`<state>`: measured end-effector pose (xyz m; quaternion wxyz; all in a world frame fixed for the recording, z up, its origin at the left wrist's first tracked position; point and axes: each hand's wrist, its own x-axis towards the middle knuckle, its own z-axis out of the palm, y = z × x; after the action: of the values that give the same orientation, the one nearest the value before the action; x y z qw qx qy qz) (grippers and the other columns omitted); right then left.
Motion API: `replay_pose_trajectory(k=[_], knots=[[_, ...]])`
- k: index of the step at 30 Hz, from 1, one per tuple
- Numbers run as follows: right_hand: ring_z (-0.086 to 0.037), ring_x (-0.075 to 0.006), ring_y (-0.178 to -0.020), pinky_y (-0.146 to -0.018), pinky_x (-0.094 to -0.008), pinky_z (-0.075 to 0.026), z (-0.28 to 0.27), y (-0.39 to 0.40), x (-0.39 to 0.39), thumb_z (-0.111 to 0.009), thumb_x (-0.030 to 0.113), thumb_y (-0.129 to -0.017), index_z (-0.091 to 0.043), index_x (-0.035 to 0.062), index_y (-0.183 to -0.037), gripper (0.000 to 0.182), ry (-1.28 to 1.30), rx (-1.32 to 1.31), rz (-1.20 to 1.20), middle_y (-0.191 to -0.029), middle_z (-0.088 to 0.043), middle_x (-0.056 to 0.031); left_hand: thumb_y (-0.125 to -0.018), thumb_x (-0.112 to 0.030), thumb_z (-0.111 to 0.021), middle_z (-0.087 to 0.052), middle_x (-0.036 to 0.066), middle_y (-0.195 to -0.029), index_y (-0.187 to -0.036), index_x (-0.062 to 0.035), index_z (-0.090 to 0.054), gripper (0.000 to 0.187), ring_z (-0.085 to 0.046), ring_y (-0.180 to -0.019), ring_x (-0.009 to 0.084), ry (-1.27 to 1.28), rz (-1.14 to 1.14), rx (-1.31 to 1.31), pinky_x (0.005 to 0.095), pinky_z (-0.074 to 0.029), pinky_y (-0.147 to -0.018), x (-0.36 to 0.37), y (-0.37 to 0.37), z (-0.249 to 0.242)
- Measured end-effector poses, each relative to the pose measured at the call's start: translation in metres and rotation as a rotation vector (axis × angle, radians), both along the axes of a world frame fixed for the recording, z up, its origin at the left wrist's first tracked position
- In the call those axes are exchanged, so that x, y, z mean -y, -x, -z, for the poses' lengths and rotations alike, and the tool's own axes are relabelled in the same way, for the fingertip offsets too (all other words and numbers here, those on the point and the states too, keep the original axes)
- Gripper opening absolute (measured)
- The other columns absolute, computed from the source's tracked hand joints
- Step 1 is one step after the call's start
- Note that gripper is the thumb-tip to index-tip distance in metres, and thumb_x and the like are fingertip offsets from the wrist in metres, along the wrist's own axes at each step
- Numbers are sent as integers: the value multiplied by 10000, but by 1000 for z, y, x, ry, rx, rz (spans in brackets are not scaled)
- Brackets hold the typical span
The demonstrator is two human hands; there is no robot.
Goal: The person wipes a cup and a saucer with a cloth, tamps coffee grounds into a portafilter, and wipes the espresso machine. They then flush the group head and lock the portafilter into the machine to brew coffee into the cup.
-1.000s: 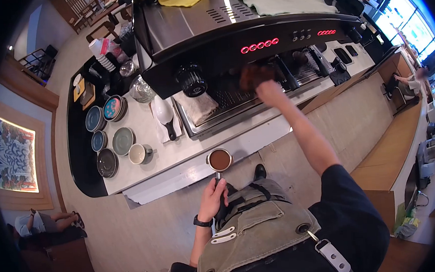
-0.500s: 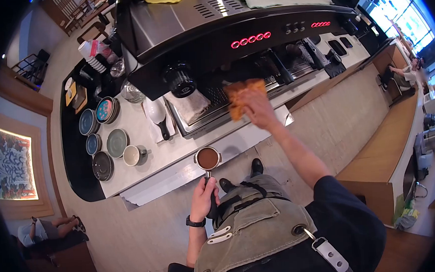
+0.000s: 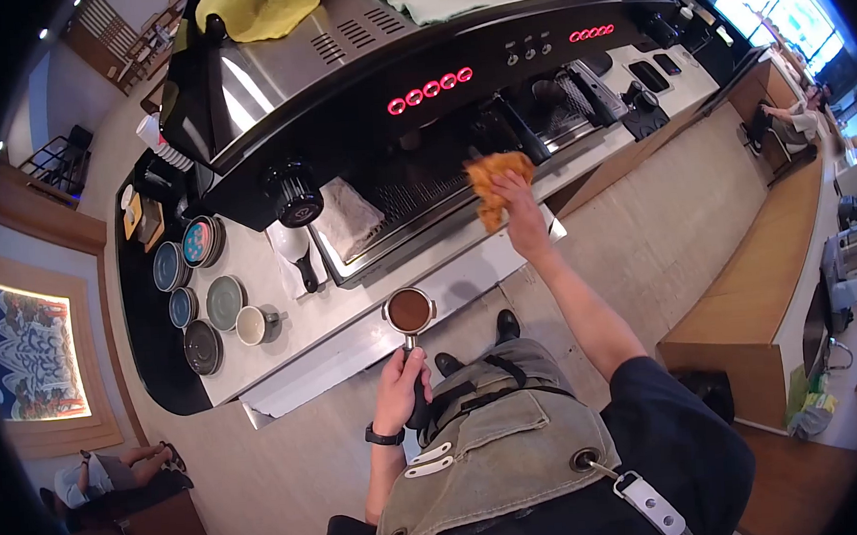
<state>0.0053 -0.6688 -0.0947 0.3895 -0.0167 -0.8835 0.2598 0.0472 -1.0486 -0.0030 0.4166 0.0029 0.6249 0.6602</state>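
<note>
In front of our apron, our left hand is closed around the black handle of the filter. The filter is round, with its open side up, and we can see brown coffee in it. It is in front of the counter, and we wear a dark watch on that same arm. Farther out, our right hand is gripping an orange cloth, all bunched up. The cloth is by the front of the big machine, near its tray, but we cannot tell if the two touch. Red lights glow on the machine, and a fat black knob sticks out near its left end. A pale rag lies on the left end of the tray. Just beside the tray we see a white scoop with a black handle. Left of that, on the counter, a cup stands near a green plate and a dark plate.
</note>
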Motion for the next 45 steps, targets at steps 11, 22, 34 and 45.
replay_pose_trajectory(k=[11, 22, 34, 45], knots=[[-491, -361, -1362, -1177, -485, -359, 70, -96, -3, -492, 67, -1044, -527, 13, -1384, 346, 387, 176, 278, -1434, -533, -204, -1084, -354, -560, -547, 24, -747, -1102, -13, -554, 341, -564, -508, 127, 17, -62, 8, 253, -463, -464, -60, -2, -2], [-603, -249, -1202, -1038, -394, -482, -19, -121, -5, -637, 229, -1026, -528, -3, -1395, 449, 1058, 765, -329, -1370, -592, -131, -1112, -278, -522, -683, 75, -962, -1229, -59, -560, 251, -658, -879, 132, -210, -132, -199, 267, -509, -748, -164, 13, 21], [-668, -173, -815, -686, -326, -574, -88, -90, 5, -556, 95, -904, -408, -18, -1374, 506, 1290, 850, -548, -1076, -617, -120, -1045, -258, -629, -720, 123, -1082, -1133, -23, -617, 251, -680, -956, 154, -197, -259, -34, 295, -560, -813, -263, 24, 0], [-559, -137, -506, -452, -286, -464, -107, -50, 24, -590, 205, -1050, -537, 63, -1162, 189, 1587, 764, -654, -717, -553, -27, -1112, -429, -457, -716, 107, -1079, -1371, 38, -586, 549, -705, -952, 189, -412, -119, 26, 344, -537, -965, -200, 57, -3]])
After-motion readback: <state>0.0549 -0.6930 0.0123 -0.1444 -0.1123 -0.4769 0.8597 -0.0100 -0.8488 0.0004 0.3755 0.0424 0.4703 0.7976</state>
